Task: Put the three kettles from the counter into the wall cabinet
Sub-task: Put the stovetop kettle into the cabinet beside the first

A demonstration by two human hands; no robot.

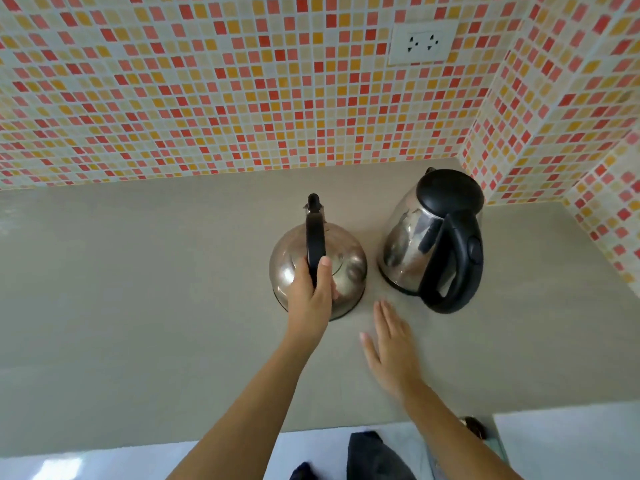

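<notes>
Kettles, two of them, stood side by side on the grey counter [138, 271] near the tiled corner. On the left, the round kettle [317, 268] had the left hand [311, 296] wrapped around its black top handle. The right hand [391, 344] lay open, fingers spread, over the counter just before the tall electric kettle [429, 237].

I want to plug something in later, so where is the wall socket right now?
In the head view, the socket sits high on the tiled back wall, upper right, near the corner, above the electric kettle.
</notes>
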